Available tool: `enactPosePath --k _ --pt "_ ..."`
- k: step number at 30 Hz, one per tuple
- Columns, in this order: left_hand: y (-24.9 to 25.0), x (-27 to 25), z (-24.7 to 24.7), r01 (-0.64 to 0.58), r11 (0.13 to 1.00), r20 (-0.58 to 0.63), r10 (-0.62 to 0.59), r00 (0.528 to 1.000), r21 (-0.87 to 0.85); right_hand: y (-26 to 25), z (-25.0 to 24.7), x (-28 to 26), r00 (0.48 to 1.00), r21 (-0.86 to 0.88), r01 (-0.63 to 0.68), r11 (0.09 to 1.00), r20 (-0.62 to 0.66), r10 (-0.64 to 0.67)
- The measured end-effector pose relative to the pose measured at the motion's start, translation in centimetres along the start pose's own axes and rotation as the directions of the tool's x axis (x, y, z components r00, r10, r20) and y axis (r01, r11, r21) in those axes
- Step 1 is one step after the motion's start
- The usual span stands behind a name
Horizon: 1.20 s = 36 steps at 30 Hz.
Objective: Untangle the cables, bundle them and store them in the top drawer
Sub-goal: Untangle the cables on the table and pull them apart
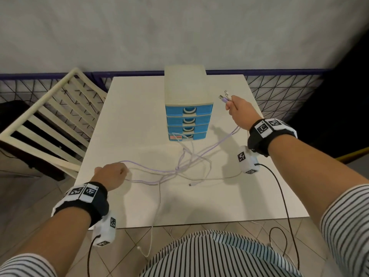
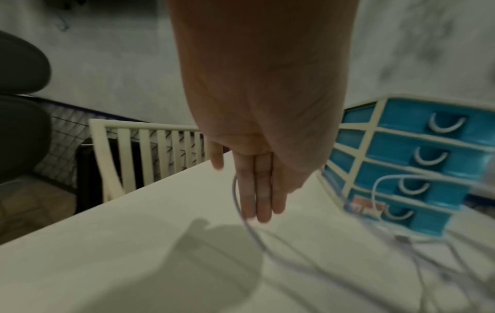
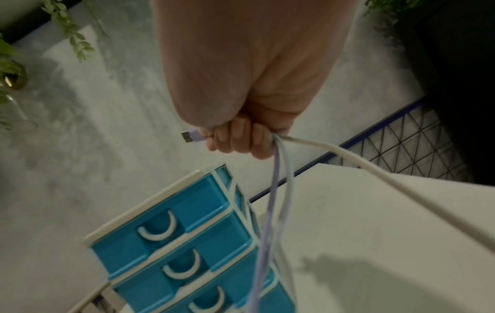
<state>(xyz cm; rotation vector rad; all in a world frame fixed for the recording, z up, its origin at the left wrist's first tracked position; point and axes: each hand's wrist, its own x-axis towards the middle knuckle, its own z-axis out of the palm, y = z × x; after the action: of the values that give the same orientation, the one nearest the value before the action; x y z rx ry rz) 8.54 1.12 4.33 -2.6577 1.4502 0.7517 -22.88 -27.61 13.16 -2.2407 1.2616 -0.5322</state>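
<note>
- Right hand (image 1: 236, 108) is up in the air beside the drawer box (image 1: 188, 108), fingers curled tight round the plug ends of the cables (image 1: 179, 166).
- One purple plug (image 3: 190, 136) sticks out of that fist, and purple and white strands hang down from it to the worktop (image 1: 135, 108).
- Left hand (image 1: 112, 175) is low over the near left part of the worktop. From above it looks curled by a purple loop, but its wrist view shows straight fingers (image 2: 263, 201) with a strand just beside them, so I cannot tell if it holds anything.
- Most of the cables lie knotted in front of the box.
- One white strand hangs over the near edge.
- All four blue drawers are pushed in, the top drawer (image 1: 188, 110) too.
- A white slatted chair (image 1: 54, 116) stands to the left.
</note>
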Motion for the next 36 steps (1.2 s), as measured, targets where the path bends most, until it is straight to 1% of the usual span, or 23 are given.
enactPosePath --k 1,2,3,4,6,7,8,9,11,12,13,14,16,18,19,20,21,23,26,28,31,34,36 --pt "0.6 0.2 -0.4 -0.023 0.999 -0.005 0.022 1.000 -0.046 -0.5 0.3 0.0 1.000 0.038 -0.008 0.999 0.008 0.008" --pt "1.5 0.2 -0.9 -0.054 0.989 -0.024 0.051 0.998 -0.138 -1.1 0.6 0.0 1.000 0.095 -0.013 0.995 0.022 0.011" --pt "2.8 0.2 -1.3 -0.090 0.970 -0.061 0.079 0.995 -0.225 -1.8 0.9 0.1 0.999 0.165 -0.016 0.986 0.042 0.009" --pt "4.1 0.3 -1.5 -0.144 0.947 -0.125 0.112 0.986 -0.287 -2.8 1.1 0.2 0.998 0.235 -0.019 0.972 0.064 0.004" --pt "7.4 0.4 -1.8 -0.308 0.897 -0.249 0.235 0.940 -0.317 -4.9 1.4 0.2 0.993 0.373 -0.050 0.926 0.119 0.006" --pt "9.2 0.3 -1.6 -0.392 0.863 -0.262 0.317 0.912 -0.318 -6.0 1.5 0.1 0.989 0.444 -0.072 0.893 0.145 0.008" --pt "10.7 0.3 -1.1 -0.448 0.832 -0.236 0.388 0.891 -0.327 -7.3 1.6 0.1 0.986 0.507 -0.087 0.858 0.166 0.003" --pt "11.9 0.3 -0.4 -0.459 0.815 -0.161 0.431 0.888 -0.354 -8.5 1.6 -0.1 0.984 0.559 -0.090 0.824 0.179 -0.013" --pt "13.7 0.0 1.5 -0.425 0.821 0.045 0.476 0.878 -0.382 -10.7 1.5 -0.3 0.981 0.648 -0.077 0.758 0.185 -0.059" --pt "14.1 -0.4 2.4 -0.418 0.820 0.122 0.496 0.860 -0.390 -11.6 1.4 -0.4 0.980 0.683 -0.070 0.727 0.184 -0.079" --pt "14.2 -0.9 3.2 -0.416 0.814 0.155 0.509 0.847 -0.405 -12.2 1.2 -0.4 0.979 0.710 -0.062 0.702 0.181 -0.096" --pt "14.0 -1.1 3.9 -0.423 0.807 0.144 0.516 0.844 -0.413 -12.5 0.8 -0.5 0.980 0.726 -0.052 0.686 0.171 -0.106" --pt "12.4 -1.5 4.4 -0.414 0.840 0.151 0.488 0.860 -0.351 -12.3 -0.1 -0.5 0.987 0.723 -0.018 0.691 0.124 -0.104" --pt "9.4 -1.5 4.6 -0.361 0.917 0.297 0.397 0.868 -0.171 -11.6 -1.4 -0.3 0.996 0.698 0.010 0.716 0.058 -0.071" --pt "7.5 -1.3 4.9 -0.314 0.945 0.359 0.324 0.875 -0.088 -11.3 -2.2 -0.1 0.999 0.687 0.019 0.726 0.022 -0.046" --pt "5.5 -0.6 5.5 -0.258 0.964 0.374 0.260 0.890 -0.057 -11.0 -2.9 0.2 1.000 0.683 0.022 0.730 -0.010 -0.020" --pt "4.3 -0.3 5.6 -0.196 0.979 0.358 0.206 0.911 -0.063 -10.8 -3.6 0.5 0.999 0.683 0.021 0.730 -0.036 0.005" --pt "3.6 -0.7 4.8 -0.092 0.981 0.279 0.138 0.950 -0.172 -10.4 -4.6 1.1 0.997 0.692 0.015 0.722 -0.067 0.044" --pt "3.4 -0.9 3.3 -0.006 0.946 0.100 0.040 0.994 -0.323 -10.0 -5.3 1.3 0.996 0.660 0.037 0.750 -0.085 0.025" --pt "2.8 -0.5 2.4 0.026 0.931 0.048 -0.009 0.999 -0.363 -9.6 -5.5 1.3 0.996 0.636 0.051 0.770 -0.092 0.010" --pt "2.2 -0.1 1.4 0.113 0.926 0.097 -0.083 0.992 -0.360 -8.9 -5.7 1.4 0.993 0.617 0.058 0.785 -0.120 0.020" --pt "1.1 0.3 1.1 0.219 0.883 0.105 -0.192 0.976 -0.415 -8.1 -5.8 1.6 0.988 0.611 0.036 0.791 -0.141 0.065" --pt "0.0 1.0 1.5 0.291 0.851 0.101 -0.275 0.956 -0.436 -7.5 -5.7 1.7 0.983 0.618 0.018 0.786 -0.154 0.098"
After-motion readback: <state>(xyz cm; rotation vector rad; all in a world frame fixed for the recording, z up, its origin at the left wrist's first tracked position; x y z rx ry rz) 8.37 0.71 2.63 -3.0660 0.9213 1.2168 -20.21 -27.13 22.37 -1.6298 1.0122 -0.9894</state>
